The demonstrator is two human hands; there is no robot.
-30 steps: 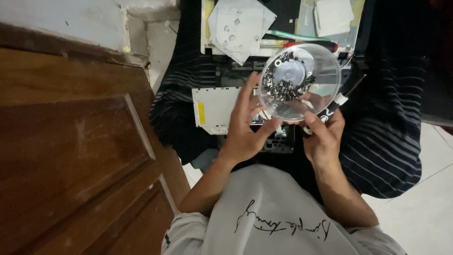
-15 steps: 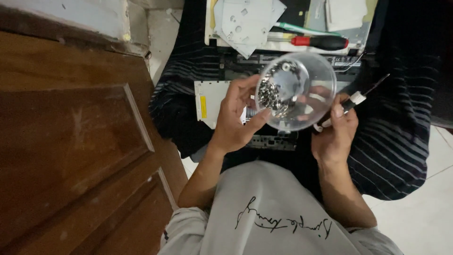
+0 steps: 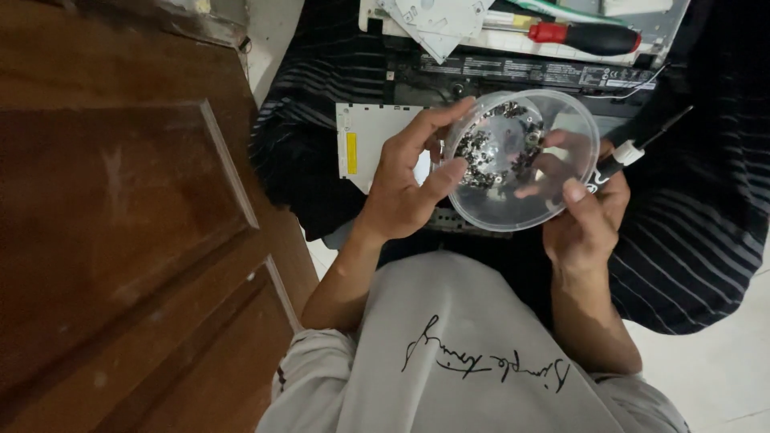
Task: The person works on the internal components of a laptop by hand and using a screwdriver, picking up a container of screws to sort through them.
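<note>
Both hands are holding a clear round plastic container (image 3: 521, 160) up over the person's lap. The left hand (image 3: 405, 188) is gripping its left rim, thumb and fingers curled around, likely steadying it so the small dark screws (image 3: 497, 148) are staying pooled inside. The right hand (image 3: 585, 212) is cupping the container's right underside while also pinching a thin black screwdriver (image 3: 634, 148). Below lies an opened laptop (image 3: 521, 72) on striped dark fabric (image 3: 706, 216), with a red-handled screwdriver (image 3: 585, 36) near its far edge. A wooden door (image 3: 120, 224) is crowding the left; open room remains rightward.
</note>
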